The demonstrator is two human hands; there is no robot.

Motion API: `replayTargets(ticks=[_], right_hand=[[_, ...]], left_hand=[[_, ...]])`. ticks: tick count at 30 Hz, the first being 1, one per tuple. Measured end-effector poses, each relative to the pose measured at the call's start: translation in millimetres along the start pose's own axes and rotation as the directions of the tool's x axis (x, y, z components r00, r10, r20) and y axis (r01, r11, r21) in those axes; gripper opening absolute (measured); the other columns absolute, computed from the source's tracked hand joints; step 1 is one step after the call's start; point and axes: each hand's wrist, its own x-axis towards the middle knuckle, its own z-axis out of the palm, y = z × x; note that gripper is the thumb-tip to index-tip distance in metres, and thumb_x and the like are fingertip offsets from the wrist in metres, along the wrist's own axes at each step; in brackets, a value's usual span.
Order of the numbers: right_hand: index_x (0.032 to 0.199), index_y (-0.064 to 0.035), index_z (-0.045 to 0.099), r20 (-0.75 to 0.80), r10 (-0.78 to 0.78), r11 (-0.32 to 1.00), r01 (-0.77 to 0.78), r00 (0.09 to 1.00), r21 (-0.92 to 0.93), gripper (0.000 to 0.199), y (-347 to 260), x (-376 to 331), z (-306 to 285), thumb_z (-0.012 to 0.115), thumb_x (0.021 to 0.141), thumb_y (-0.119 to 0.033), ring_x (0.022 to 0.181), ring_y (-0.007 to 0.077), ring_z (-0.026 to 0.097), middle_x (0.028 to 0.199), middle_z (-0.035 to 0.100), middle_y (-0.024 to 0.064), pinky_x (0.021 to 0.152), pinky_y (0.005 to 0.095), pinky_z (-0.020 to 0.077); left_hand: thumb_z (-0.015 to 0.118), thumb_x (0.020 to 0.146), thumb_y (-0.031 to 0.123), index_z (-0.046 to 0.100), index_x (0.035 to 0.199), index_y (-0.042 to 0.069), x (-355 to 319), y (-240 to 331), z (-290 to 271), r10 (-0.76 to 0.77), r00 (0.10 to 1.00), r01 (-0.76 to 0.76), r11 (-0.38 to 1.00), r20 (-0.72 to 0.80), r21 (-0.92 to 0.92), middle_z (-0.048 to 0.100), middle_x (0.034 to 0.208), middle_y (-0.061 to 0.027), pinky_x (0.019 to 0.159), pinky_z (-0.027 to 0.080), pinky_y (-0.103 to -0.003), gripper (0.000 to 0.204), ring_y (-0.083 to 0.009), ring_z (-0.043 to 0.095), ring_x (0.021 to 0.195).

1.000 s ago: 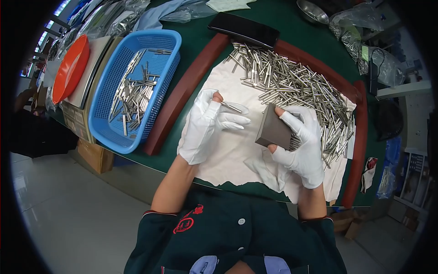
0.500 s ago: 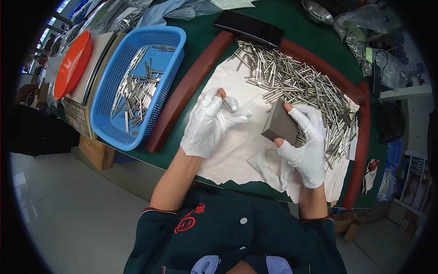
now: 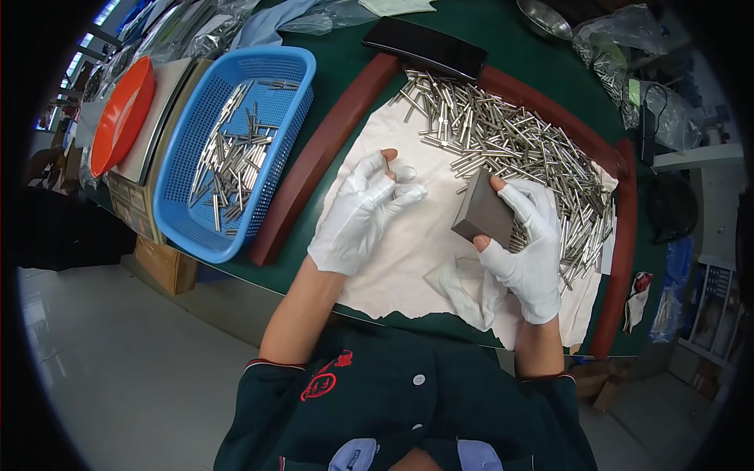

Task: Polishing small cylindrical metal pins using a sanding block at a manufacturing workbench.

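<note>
Left hand (image 3: 363, 212) pinches a small metal pin (image 3: 390, 167), right hand (image 3: 528, 243) grips a grey block (image 3: 482, 212); I'd keep that block steady over the white cloth (image 3: 408, 259).

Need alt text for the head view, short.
Gloved right hand holds a dark grey block; gloved left hand pinches a small metal pin over a white cloth. Loose pins lie behind, more in a blue basket.

Factory workbench: metal pins (image 3: 510, 141), sorting basket (image 3: 188, 220)
</note>
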Motion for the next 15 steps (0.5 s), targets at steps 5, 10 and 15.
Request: replayTargets(ticks=[5, 10, 15], right_hand=[[0.117, -0.0061, 0.063, -0.005, 0.010, 1.000, -0.010, 1.000, 0.014, 0.064, 1.1, -0.3, -0.5, 0.079, 0.057, -0.021, 0.101, 0.0261, 0.048, 0.110, 0.055, 0.0080, 0.091, 0.0379, 0.0393], [0.119, -0.0055, 0.062, -0.044, 0.033, 0.995, -0.029, 0.998, 0.096, 0.064, 2.7, -1.7, 3.9, 0.078, 0.059, -0.021, 0.101, 0.0264, 0.050, 0.109, 0.056, 0.0098, 0.090, 0.0375, 0.0410], [0.120, -0.0022, 0.060, -0.095, 0.100, 0.951, -0.067, 0.990, 0.302, 0.063, 2.8, -5.0, 14.1, 0.078, 0.064, -0.023, 0.100, 0.0262, 0.052, 0.110, 0.057, 0.0132, 0.089, 0.0363, 0.0429]], left_hand=[[0.059, 0.088, 0.001, 0.032, 0.134, -0.003, -3.0, 4.6, 8.8, 0.055, 0.993, -0.069, 0.988, 0.105, 0.135, 0.058, 0.105, -0.0133, 0.088, 0.051, -0.029, 0.054, -0.0232, 0.062, 0.099], [0.055, 0.087, -0.005, 0.022, 0.141, -0.001, -12.7, 7.6, 23.8, 0.092, 0.986, -0.122, 0.968, 0.141, 0.219, 0.063, 0.095, -0.0140, 0.083, 0.054, -0.031, 0.064, -0.0237, 0.067, 0.089], [0.045, 0.090, -0.005, 0.014, 0.148, 0.012, -18.1, 2.7, 23.6, -0.041, 0.966, -0.097, 0.859, 0.255, 0.503, 0.064, 0.084, -0.0111, 0.063, 0.051, -0.025, 0.068, -0.0145, 0.064, 0.073]])
